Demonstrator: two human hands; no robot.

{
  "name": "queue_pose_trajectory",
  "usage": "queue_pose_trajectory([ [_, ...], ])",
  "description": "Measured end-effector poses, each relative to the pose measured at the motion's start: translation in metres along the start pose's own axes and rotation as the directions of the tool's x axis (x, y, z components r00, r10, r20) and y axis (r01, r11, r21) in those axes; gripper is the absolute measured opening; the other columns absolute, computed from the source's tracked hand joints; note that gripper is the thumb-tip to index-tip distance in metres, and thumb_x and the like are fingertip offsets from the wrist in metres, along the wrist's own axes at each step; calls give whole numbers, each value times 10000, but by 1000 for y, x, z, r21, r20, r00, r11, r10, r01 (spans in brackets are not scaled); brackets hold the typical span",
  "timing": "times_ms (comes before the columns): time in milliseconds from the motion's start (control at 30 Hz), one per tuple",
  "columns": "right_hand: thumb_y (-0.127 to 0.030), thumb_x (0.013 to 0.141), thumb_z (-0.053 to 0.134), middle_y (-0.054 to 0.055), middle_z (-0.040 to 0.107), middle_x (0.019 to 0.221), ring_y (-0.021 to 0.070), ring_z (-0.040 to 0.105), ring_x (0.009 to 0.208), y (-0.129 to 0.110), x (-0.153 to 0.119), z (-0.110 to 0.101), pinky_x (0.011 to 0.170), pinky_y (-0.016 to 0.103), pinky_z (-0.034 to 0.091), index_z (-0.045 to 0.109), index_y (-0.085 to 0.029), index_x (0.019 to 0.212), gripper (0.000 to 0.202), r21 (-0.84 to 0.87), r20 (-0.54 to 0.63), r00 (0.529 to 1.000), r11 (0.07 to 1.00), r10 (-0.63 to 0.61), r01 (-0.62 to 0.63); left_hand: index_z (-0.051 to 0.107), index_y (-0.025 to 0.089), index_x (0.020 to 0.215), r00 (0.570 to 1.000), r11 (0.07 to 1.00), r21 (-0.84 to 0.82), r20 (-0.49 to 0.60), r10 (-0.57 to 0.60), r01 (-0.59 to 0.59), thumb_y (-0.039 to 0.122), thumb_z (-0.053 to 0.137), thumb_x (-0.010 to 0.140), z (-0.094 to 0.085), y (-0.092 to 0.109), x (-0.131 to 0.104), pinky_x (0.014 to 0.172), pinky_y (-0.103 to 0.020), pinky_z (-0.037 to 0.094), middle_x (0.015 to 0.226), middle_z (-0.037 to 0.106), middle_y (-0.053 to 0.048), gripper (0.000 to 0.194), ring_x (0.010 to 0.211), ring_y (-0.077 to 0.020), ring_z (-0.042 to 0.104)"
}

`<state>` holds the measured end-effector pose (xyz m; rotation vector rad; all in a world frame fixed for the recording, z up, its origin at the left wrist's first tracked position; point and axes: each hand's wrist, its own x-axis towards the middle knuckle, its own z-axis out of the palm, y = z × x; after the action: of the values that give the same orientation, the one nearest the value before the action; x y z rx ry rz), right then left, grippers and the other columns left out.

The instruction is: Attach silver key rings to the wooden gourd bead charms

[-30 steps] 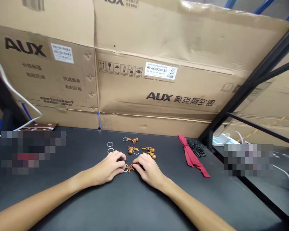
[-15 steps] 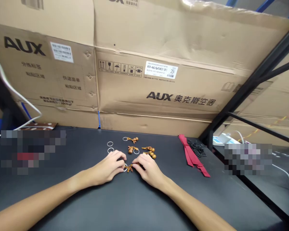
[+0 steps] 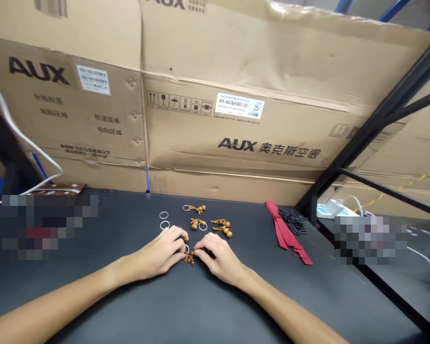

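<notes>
My left hand and my right hand meet fingertip to fingertip on a black table. Between them they pinch a small wooden gourd charm with a metal key ring at its top. The left fingers hold the ring, the right fingers hold the charm's cord. Just beyond the hands lie three more gourd charms, some with rings attached, and two loose key rings.
Red ribbons and a pile of small black parts lie at the right. Large AUX cardboard boxes wall off the back. A black shelf frame slants at the right, and a white cable hangs at the left.
Both hands have drawn slightly toward me and closer together, bringing the charm and ring along. The other charms and rings have not moved.
</notes>
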<state>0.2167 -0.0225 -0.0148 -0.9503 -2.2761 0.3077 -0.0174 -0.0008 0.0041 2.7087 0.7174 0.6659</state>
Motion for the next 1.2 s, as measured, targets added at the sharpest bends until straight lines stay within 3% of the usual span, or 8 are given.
queue_pose_trajectory([
  [433, -290, 977, 506, 43, 657, 795, 190, 552, 753, 6, 3, -1, 716, 328, 402, 629, -203, 870, 184, -120, -78, 996, 992, 30, -39, 578, 196, 890, 998, 1000, -16, 56, 12, -11, 142, 462, 961, -1, -6, 1, 933, -358, 418, 1139, 547, -76, 146, 1072, -220, 493],
  [533, -268, 971, 514, 36, 657, 805, 184, 556, 758, 6, 2, -1, 747, 333, 412, 627, -205, 875, 161, -68, -68, 997, 997, 31, -35, 569, 196, 881, 998, 1000, 6, 64, -9, 9, 175, 493, 958, -2, -4, 0, 941, -366, 403, 1148, 538, -74, 110, 1082, -223, 491],
  [667, -261, 959, 533, 28, 654, 796, 176, 556, 757, -1, 1, -2, 756, 320, 429, 638, -210, 879, 142, 47, -34, 999, 999, 26, -24, 568, 190, 876, 999, 998, 37, -6, -50, 51, 229, 572, 922, 0, 0, -1, 920, -364, 411, 1124, 546, -75, 60, 1062, -228, 502],
  [900, -250, 952, 530, 21, 657, 780, 153, 573, 735, -15, 4, -6, 702, 268, 456, 662, -197, 856, 172, 259, -5, 991, 957, 136, -131, 572, 180, 877, 1000, 996, 93, -1, 8, -8, 162, 464, 960, 1, 5, 2, 902, -357, 428, 1100, 564, -89, 138, 1054, -229, 513],
  [1033, -250, 937, 547, 14, 651, 779, 140, 571, 694, -9, 4, -5, 661, 251, 448, 654, -194, 823, 166, 271, -45, 974, 941, 222, -202, 550, 173, 884, 999, 996, 78, 39, 35, -38, 144, 400, 979, -2, 7, 3, 891, -366, 436, 1117, 554, -105, 180, 1029, -228, 506],
  [1200, -247, 920, 553, 6, 637, 717, 144, 550, 655, -3, 5, -2, 626, 250, 425, 642, -198, 783, 171, 212, -84, 960, 947, 266, -243, 516, 183, 886, 999, 998, -55, 52, -5, 8, 137, 365, 985, 0, 5, 1, 902, -337, 443, 1130, 516, -89, 186, 999, -197, 503],
])
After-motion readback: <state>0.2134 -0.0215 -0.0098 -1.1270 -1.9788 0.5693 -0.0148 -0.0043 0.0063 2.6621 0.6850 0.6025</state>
